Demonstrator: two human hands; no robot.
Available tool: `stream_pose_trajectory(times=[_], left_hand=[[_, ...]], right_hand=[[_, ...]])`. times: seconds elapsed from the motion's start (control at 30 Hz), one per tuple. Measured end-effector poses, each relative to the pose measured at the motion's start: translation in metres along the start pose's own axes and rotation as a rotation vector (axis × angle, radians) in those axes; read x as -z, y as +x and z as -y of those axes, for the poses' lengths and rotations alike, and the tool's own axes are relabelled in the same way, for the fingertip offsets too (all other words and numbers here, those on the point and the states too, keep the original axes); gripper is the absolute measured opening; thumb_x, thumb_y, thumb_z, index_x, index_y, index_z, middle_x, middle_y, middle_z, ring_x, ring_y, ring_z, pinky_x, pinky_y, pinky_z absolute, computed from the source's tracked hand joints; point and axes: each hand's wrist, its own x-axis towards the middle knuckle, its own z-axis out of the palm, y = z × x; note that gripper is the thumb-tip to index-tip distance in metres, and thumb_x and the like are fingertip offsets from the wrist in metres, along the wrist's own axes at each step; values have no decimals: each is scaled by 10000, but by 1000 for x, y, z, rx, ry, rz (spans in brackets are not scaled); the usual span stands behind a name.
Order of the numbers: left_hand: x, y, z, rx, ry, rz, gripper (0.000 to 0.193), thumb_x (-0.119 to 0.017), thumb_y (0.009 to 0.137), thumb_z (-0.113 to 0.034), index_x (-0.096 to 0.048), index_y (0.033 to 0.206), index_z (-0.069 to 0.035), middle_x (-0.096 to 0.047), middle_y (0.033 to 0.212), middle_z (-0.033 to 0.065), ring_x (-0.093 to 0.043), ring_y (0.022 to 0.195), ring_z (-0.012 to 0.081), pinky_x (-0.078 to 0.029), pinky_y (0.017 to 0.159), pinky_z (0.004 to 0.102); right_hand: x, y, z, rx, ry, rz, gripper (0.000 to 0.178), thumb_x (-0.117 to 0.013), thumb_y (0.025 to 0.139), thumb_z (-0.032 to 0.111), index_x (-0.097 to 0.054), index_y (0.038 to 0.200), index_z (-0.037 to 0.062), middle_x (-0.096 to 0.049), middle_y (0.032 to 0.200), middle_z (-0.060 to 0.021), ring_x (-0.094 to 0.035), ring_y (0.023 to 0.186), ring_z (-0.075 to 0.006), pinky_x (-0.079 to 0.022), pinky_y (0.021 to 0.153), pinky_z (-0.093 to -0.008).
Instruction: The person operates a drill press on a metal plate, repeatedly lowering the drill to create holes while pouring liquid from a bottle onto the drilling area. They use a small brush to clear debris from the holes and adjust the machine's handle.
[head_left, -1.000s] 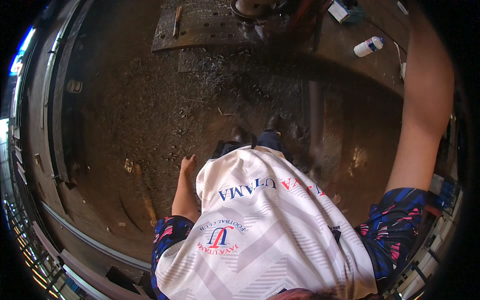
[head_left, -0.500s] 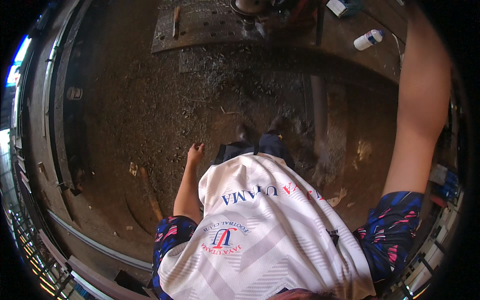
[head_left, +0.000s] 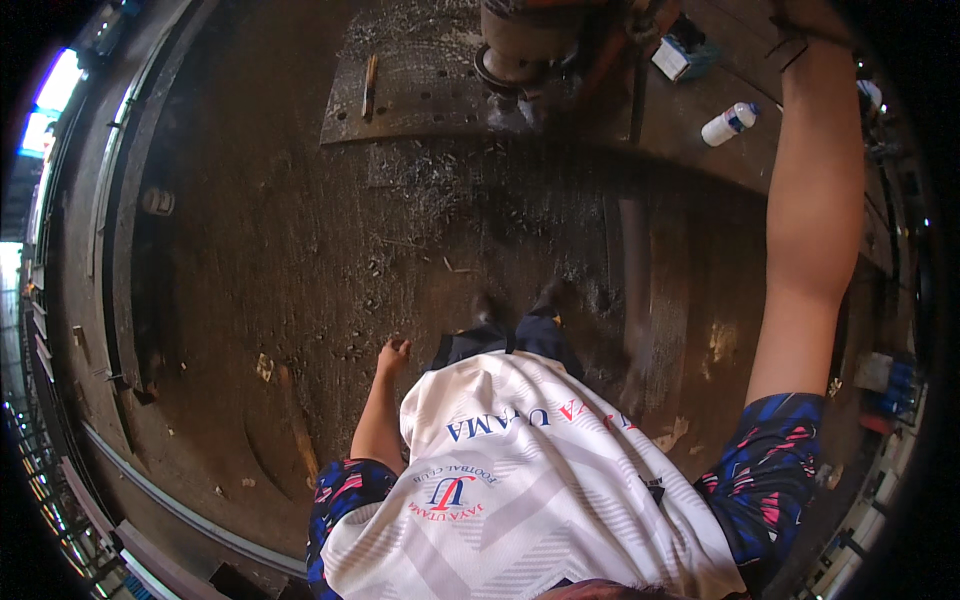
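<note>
My left hand point(head_left: 394, 354) hangs low beside my left hip, its fingers loosely curled and nothing visible in them. Up along the right side stretches my right forearm point(head_left: 815, 160), raised toward the top edge. My right hand is dark and mostly cut off there, so its fingers and anything they hold stay hidden. Ahead of me stands a heavy machine point(head_left: 530, 45) with a rounded metal body, on a dark steel plate point(head_left: 440, 95) with holes. A thin brush-like stick point(head_left: 370, 85) lies on that plate.
A white bottle with a blue cap point(head_left: 729, 125) lies on the surface right of the machine, near a small white-and-blue box point(head_left: 671, 58). Metal shavings point(head_left: 435, 195) litter the floor before my feet. A pale cup-like container point(head_left: 158, 201) is at the left, beside long metal beams point(head_left: 120, 210).
The view has tilted up, so more of the machine shows and the scene sits lower. My right forearm has shifted slightly left in the picture; my left hand still hangs by my hip.
</note>
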Motion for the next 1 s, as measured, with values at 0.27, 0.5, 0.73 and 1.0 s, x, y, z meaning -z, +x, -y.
stream_pose_trajectory(times=[0.27,0.5,0.73,1.0], left_hand=[[14,-20,-60,-15,-11,50,425,-652,903,-374,-652,1151,-29,-696,1080,191,-674,1005,309,-512,864,380],[13,-18,-86,-78,66,58,422,-639,910,-367,-645,1158,-24,-691,1088,196,-662,1031,321,-509,874,391],[7,-16,-76,-31,51,64,435,-635,909,-366,-631,1184,-29,-688,1096,199,-657,1045,330,-506,890,392],[54,-18,-166,-490,-258,-155,350,-603,955,-273,-631,1088,50,-691,949,135,-628,884,181,-493,806,321]], right_hand=[[0,7,2,35,52,54,554,-531,982,403,-564,1250,-81,-512,610,28,-487,540,-58,-385,482,-203],[6,5,6,61,6,66,493,-556,975,385,-609,1211,-45,-502,588,31,-479,528,-65,-382,487,-218],[-1,13,7,-37,100,38,426,-627,938,376,-661,1155,11,-530,593,26,-477,513,-51,-368,481,-205],[-12,5,1,2,126,-223,327,-633,939,329,-687,1034,21,-553,592,22,-488,492,-50,-393,481,-195]])
